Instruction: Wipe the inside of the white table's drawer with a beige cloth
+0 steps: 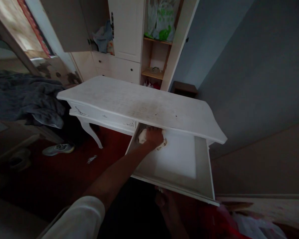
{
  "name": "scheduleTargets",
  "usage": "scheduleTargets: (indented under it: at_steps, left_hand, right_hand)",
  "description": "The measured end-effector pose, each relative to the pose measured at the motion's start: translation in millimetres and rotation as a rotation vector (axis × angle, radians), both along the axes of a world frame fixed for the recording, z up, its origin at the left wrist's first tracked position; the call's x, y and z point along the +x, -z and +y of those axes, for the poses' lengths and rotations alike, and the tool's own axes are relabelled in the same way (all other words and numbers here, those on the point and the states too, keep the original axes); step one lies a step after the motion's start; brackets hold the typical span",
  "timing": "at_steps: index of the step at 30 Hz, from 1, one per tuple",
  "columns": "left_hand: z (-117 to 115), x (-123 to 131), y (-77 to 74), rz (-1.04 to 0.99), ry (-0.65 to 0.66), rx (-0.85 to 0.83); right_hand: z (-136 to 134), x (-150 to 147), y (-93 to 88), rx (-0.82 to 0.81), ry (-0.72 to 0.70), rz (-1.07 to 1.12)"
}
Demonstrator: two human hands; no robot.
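Observation:
My left hand (154, 136) reaches into the pulled-out drawer (201, 159) of a white desk (119, 91). It is closed on a cream-coloured cloth (142, 136), which bunches out on both sides of the fingers and lies against the drawer's left rear part. A paler, bright patch covers much of the drawer floor, with greyish, dirty strips along the edges. In the dark under the drawer's front edge is my right hand (163, 198), with curled fingers. What it grips, if anything, is too dark to make out.
Dark smudges mark the desktop's middle. Grey clothing (27, 96) is heaped on the left, with a shoe (58, 149) and a scrap (91, 159) on the red floor. Behind stands an open wardrobe (128, 30); plastic bags (256, 225) lie at lower right.

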State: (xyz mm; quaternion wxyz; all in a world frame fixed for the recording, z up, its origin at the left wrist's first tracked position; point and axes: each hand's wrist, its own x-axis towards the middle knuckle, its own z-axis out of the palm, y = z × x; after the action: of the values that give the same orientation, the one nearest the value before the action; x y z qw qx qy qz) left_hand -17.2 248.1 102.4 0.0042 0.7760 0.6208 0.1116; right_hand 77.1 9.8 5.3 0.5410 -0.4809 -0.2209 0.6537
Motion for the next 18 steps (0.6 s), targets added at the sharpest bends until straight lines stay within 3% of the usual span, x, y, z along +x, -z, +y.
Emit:
scheduleTargets:
  at_steps: [3,6,15,18]
  left_hand:
    - [0.7,24.4,-1.4,-0.039,0.027,-0.015]
    - [2.2,50.8,-2.0,-0.064,0.132,0.008]
    - [0.8,125.1,-1.7,-0.003,0.401,-0.008]
    - [0.8,138.4,-1.6,-0.009,0.466,-0.007]
  right_hand:
    - [1.0,-0.6,0.9,-0.046,-0.012,0.048]
    - [1.5,-1.3,-1.0,-0.044,-0.016,0.054]
    - [5.4,-6.5,-33.1,-0.027,0.014,0.013]
    - [7.6,-6.6,-33.5,-0.053,-0.011,0.0]
